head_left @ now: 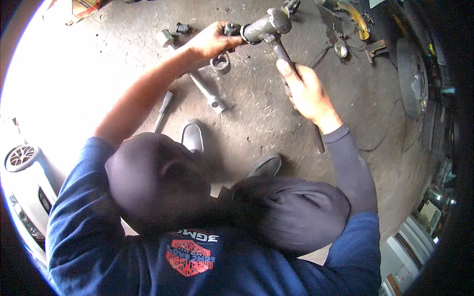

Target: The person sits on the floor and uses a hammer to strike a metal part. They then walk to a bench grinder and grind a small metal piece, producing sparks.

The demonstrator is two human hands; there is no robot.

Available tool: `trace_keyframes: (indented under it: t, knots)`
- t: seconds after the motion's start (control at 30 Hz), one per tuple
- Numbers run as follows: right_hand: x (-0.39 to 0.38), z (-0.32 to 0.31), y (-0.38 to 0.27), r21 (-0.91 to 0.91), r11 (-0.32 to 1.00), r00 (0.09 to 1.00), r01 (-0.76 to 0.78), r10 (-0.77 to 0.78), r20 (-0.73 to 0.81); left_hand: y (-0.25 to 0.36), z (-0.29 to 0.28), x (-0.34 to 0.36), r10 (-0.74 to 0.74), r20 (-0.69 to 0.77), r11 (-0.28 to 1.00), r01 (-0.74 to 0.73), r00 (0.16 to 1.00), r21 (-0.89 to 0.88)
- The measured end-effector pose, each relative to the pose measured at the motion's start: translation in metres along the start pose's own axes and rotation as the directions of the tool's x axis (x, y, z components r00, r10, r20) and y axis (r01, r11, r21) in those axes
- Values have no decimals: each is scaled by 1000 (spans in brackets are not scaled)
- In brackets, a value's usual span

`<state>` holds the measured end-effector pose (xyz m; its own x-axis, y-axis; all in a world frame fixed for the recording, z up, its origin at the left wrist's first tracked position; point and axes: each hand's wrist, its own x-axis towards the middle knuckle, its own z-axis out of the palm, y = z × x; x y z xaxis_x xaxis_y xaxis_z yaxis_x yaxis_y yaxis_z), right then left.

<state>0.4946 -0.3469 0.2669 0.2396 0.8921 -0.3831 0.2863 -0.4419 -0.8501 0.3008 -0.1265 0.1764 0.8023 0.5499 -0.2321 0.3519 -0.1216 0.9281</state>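
Note:
My right hand [308,91] is wrapped round the handle of a heavy hammer [264,29], its thumb lying along the shaft. The worn steel head is up at the far middle, and the handle's end sticks out below my hand. My left hand [215,42] is closed on a dark metal part [231,29], whose black end shows past the fingers; the rest is hidden by the hand. The hammer head lies right beside this part; I cannot tell whether they touch. Under my left wrist are a metal ring [220,63] and a long steel bar with a holed end [211,98].
A screwdriver [163,109] lies by my left shoe [192,136]. Small dark fittings [182,28] sit on the concrete floor [266,103]. Far right are a yellow curved part [356,19], a round lamp-like piece [340,49] and cables. A white car [34,197] stands at left.

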Motion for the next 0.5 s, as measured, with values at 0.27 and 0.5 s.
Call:
trace_keyframes:
  t: [0.27,0.5]
  knots:
    - [17,8,-9,-157,952,962,263,-272,-35,-12,10,-1,94,-51,993,-90,994,81]
    - [2,-3,-76,-47,999,1000,-3,4,18,-6,9,-3,137,-10,985,-136,990,111]
